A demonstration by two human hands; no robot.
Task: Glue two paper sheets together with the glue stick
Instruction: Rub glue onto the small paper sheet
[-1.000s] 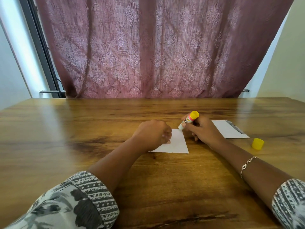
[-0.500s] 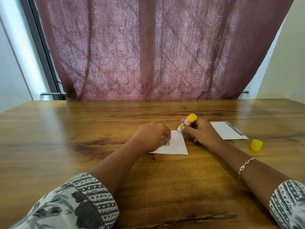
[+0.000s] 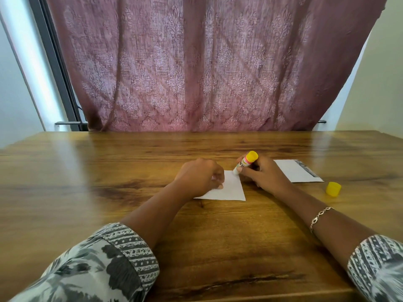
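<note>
Glue stick [image 3: 246, 162] tilted, its white tip down on the far edge of a white sheet [image 3: 232, 190] – mid-worktop, between the two hands.

Right hand [image 3: 262, 176] grips the stick with fingers curled round its barrel, yellow end pointing up and to the right. Left hand [image 3: 198, 176] rests on the sheet's left part with fingers bent and a fingertip down on the paper – whether it pinches the edge, I cannot tell. A second sheet [image 3: 294, 171] lies flat just right of the right hand, and the yellow cap [image 3: 333, 189] stands on the wooden worktop [image 3: 98, 171] further right, apart from both. A bracelet [image 3: 320, 216] circles the right wrist.
</note>
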